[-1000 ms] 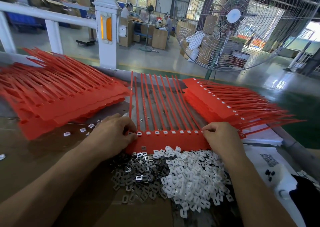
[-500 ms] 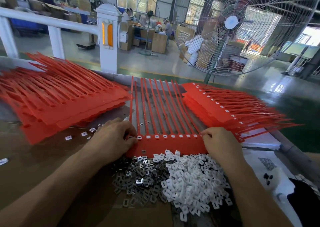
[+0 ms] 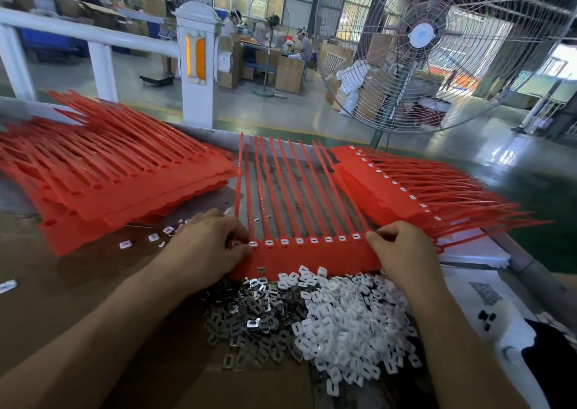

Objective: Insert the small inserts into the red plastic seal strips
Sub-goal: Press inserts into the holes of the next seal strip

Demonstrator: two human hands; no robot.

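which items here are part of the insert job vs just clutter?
In the job:
- seal strip sheet between both hands
- left hand, right hand
- white inserts
- metal inserts
- left strip stack
- right strip stack, inserts fitted

Lying about:
- fan
- white post
- QR label

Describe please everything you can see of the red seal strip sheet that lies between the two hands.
The red seal strip sheet looks like moulded plastic: a flat band nearest the person, with thin tails running away toward the table's far edge. A row of sockets on the band shows white inserts. It lies flat on the table. The left hand pinches its left end, the right hand its right end. Loose inserts crowd its near edge.
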